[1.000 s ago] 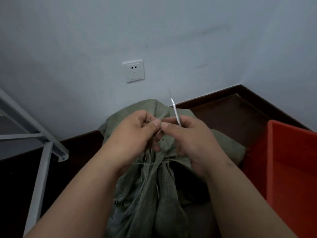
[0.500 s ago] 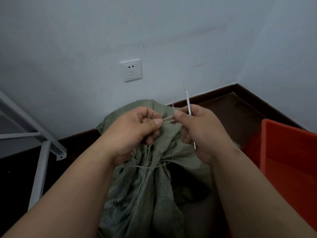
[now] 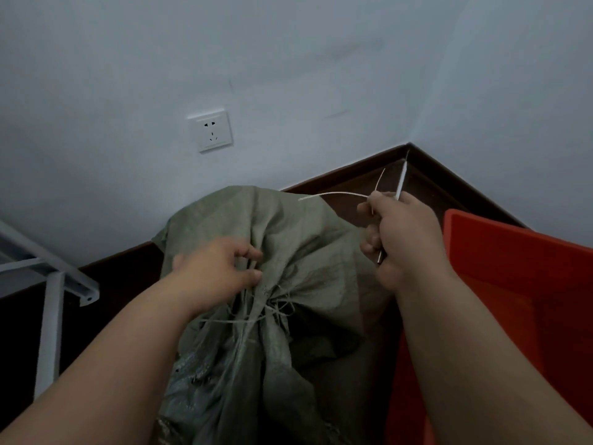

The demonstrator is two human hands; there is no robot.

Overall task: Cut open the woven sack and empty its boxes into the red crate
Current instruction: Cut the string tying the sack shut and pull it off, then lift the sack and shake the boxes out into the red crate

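- A person's right hand (image 3: 406,239) has swung out to the right, away from the woven sack (image 3: 288,284), fingers closed around a thin metal blade (image 3: 399,184) and a pale strand of tie string (image 3: 337,194); a second ago both hands were knotted together over the sack's neck.
- The strand now arcs free from the fist toward the sack, its loose end in the air just above the cloth, touching nothing. The likely reading: one length of the binding has been cut and drawn out.
- The left hand (image 3: 218,271) has dropped to the gathered neck, fingers curled narrowly into the folds and loose threads there, pinching cloth rather than holding any tool.
- The green sack stands in the middle of the scene on the dark floor (image 3: 369,184), against the far wall below a white socket (image 3: 210,131). Its neck is still bunched, with frayed strands (image 3: 272,311) crossing it, so the mouth does not look open yet.
- No boxes can be seen; the sack's contents stay hidden.
- The red crate (image 3: 513,268) waits just right of the sack, under the right forearm; what shows of its inside is bare.
- A white metal frame (image 3: 51,284) stands at the left, well apart from the work.
- Judged from this, the cutting is under way and the emptying has not begun; more of the tie probably needs clearing first.
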